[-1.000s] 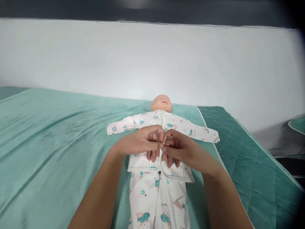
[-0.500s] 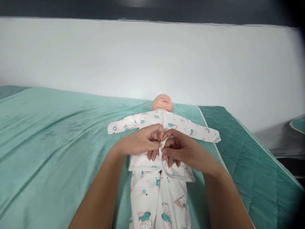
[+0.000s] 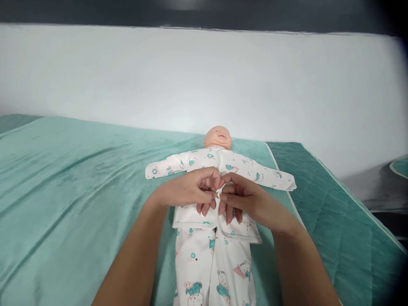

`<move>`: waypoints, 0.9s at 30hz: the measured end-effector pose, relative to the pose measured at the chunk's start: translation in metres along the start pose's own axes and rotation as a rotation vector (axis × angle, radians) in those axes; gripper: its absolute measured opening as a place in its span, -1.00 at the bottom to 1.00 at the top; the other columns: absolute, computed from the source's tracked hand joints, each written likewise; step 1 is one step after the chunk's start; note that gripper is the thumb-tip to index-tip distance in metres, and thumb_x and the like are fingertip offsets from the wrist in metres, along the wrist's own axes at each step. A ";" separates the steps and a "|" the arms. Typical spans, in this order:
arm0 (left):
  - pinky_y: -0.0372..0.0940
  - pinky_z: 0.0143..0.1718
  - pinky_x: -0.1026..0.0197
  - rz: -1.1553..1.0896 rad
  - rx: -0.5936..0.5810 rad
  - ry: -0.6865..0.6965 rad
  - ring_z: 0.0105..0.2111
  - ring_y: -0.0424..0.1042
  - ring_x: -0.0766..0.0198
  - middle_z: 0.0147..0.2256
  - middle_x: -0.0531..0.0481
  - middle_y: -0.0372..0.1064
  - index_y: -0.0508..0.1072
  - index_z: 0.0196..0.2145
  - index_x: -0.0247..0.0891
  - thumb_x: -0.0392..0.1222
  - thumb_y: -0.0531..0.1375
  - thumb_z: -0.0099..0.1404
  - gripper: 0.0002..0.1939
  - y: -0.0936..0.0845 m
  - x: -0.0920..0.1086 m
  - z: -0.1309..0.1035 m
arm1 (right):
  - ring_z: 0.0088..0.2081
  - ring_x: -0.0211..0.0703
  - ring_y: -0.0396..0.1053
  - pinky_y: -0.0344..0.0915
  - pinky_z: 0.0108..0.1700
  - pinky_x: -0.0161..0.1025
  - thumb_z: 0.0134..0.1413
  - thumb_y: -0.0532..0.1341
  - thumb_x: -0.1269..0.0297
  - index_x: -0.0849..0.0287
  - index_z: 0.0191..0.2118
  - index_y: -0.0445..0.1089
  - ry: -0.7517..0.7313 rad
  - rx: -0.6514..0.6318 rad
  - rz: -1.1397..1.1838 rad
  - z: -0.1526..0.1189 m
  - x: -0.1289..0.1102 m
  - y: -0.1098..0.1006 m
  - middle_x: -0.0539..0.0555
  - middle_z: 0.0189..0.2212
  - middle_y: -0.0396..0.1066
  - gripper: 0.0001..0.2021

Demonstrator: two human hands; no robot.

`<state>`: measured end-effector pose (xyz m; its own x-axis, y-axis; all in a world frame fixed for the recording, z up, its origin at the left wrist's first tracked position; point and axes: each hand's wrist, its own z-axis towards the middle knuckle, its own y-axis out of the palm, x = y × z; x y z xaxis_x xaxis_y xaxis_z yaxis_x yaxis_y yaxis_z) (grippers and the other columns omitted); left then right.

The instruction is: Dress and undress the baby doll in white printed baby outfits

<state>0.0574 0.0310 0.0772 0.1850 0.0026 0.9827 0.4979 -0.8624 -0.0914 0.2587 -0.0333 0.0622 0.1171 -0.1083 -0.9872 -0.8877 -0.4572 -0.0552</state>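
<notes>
A baby doll (image 3: 218,137) lies on its back, head away from me, arms spread out. It wears a white printed baby shirt (image 3: 197,160) over matching trousers (image 3: 193,270). Both my hands meet at the shirt's front opening, over the belly. My left hand (image 3: 194,187) pinches the front edge between thumb and fingers. From the other side my right hand (image 3: 244,197) pinches the edge too, its thumb beside a small pale button (image 3: 218,194). Whether the button sits in its hole cannot be made out. Below my hands the shirt's hem hangs slightly apart.
A light green sheet (image 3: 79,182) with creases covers the surface under the doll. To the right lies a darker green quilted cover (image 3: 334,204) with a pale edge. A white wall (image 3: 159,80) rises behind the doll's head.
My fingertips have shifted slightly around the button, and it shows a little more clearly between the thumbs. Both hands keep their hold, and the doll lies as before.
</notes>
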 end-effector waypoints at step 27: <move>0.32 -0.56 0.28 -0.150 0.317 0.295 -0.60 0.41 0.34 -0.49 0.06 0.39 0.43 -0.17 -0.24 -0.10 0.21 0.28 -0.79 -0.020 -0.010 -0.009 | -0.62 -0.32 0.23 0.14 -0.61 -0.33 0.17 0.23 0.20 0.05 -0.28 0.31 -0.288 0.332 0.323 -0.001 0.005 -0.011 -0.08 -0.51 0.34 -0.90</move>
<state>0.0381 0.0438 0.0710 -0.1352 -0.0682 0.9885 0.7442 -0.6656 0.0559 0.2693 -0.0296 0.0582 -0.2707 0.0706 -0.9601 -0.9565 -0.1325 0.2599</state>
